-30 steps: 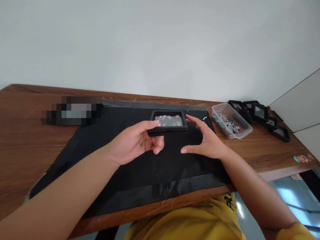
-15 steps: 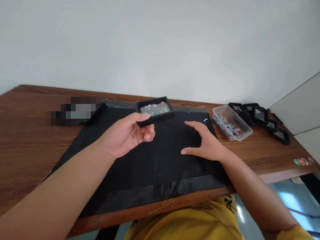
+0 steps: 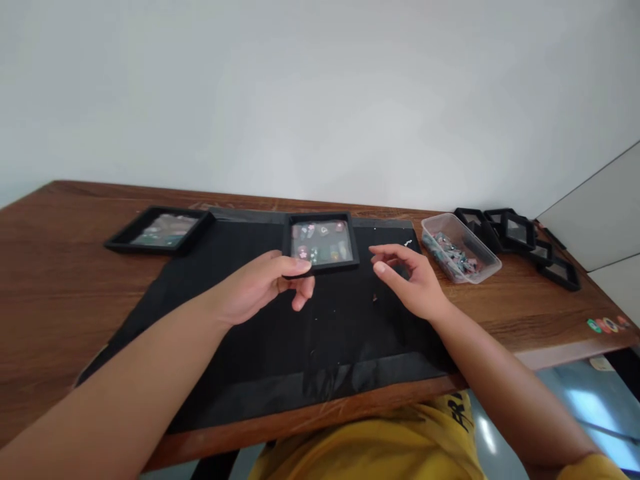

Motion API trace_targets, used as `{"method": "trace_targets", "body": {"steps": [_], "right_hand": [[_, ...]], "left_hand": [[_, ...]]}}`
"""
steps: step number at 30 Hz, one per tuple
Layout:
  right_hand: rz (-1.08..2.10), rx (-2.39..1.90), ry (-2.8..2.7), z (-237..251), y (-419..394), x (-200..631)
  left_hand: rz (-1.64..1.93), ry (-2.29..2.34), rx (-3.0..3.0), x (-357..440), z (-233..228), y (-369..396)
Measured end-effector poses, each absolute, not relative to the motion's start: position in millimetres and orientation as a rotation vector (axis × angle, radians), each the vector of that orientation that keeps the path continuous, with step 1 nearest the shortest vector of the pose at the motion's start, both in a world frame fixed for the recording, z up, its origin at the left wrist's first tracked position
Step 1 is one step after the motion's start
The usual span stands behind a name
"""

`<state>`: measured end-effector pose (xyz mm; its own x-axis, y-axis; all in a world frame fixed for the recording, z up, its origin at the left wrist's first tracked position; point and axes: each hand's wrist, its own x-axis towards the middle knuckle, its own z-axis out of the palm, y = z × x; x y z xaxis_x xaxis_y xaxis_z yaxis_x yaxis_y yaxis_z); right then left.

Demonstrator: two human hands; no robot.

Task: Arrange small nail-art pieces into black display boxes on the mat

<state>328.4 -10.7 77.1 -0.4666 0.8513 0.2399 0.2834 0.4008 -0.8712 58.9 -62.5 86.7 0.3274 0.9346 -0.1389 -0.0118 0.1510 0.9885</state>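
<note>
Your left hand [image 3: 260, 288] pinches the black frame [image 3: 321, 243], now swung back centre; right hand [image 3: 415, 283] hovers, fingers spread.

A black-rimmed frame [image 3: 320, 243] is showing pink, green and pale specks under its clear face, just past the left hand [image 3: 260, 288]. A black mat [image 3: 280, 347] is lying dark under both hands, flecked with tiny white bits. The table [image 3: 50, 287] is glowing reddish-brown with wood grain. Beyond the right hand [image 3: 413, 283], a clear tub [image 3: 460, 248] is showing teal and pink pieces, with black frames [image 3: 520, 233] past it. Far left, another black frame [image 3: 160, 229] is showing greenish tones. A yellow shirt [image 3: 375, 447] with black lettering is showing below the hands.
</note>
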Motion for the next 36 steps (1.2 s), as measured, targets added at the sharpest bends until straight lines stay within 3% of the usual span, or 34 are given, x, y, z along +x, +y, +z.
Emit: {"method": "trace_targets", "body": {"steps": [6,9,24,36], "right_hand": [[1.771,-1.022,-1.724,83,-20,316],[1.957,-1.068,-1.631,85,-23,314],[2.057,-0.638,-1.831,95,-30,318],[2.118,-0.564,-1.802,91,-33,322]], "left_hand": [[0.771,0.943,1.221,77,69,-64],[0.678,0.918,1.29,78,67,-63],[0.655,0.678,1.314,78,48,-75],[0.719,0.874,1.275,83,56,-83]]}}
